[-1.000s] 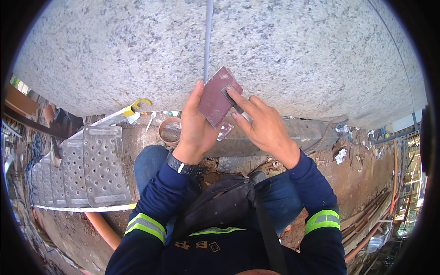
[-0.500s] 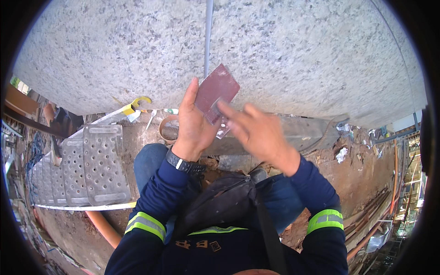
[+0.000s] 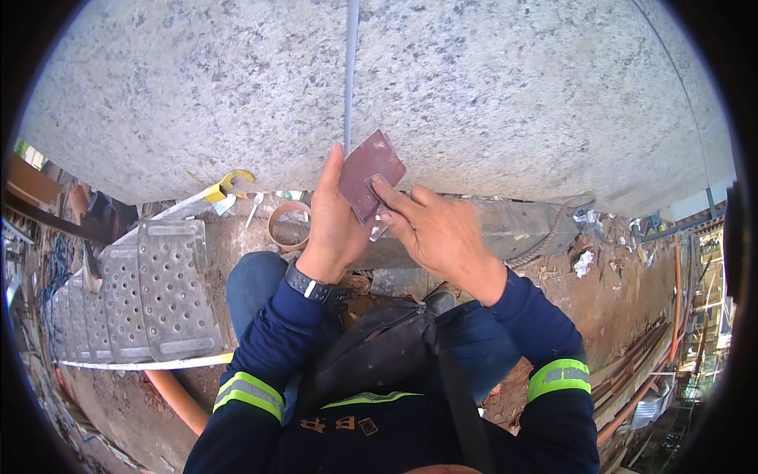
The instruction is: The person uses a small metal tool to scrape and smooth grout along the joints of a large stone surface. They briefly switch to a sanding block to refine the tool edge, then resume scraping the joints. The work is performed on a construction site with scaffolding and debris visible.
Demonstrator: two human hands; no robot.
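Observation:
My left hand (image 3: 328, 225), a watch on its wrist, holds up a flat reddish-brown rectangular plate (image 3: 369, 162) with pale smudges at its upper corner. The thumb lies along the plate's left edge; the other fingers are hidden behind it. On the plate's lower right, my right hand (image 3: 442, 237) pinches a small thin grey piece (image 3: 374, 182) between index finger and thumb, pressing it flat against the surface. What kind of piece it is, I cannot make out. Both hands are just in front of a speckled grey stone-like wall (image 3: 513, 103) with a pale vertical joint strip (image 3: 350, 71).
To the left lie a perforated metal plank (image 3: 170, 292) and a pole with a yellow hook (image 3: 229, 186). A brown ring-shaped container (image 3: 290, 225) and a white plastic spoon (image 3: 254, 209) lie near the wall's foot. Rope (image 3: 553, 237) and crumpled paper (image 3: 583, 264) are on the right.
My right hand has come to rest with the grey piece on the plate, where before it was blurred by motion. The plate sits slightly lower in view.

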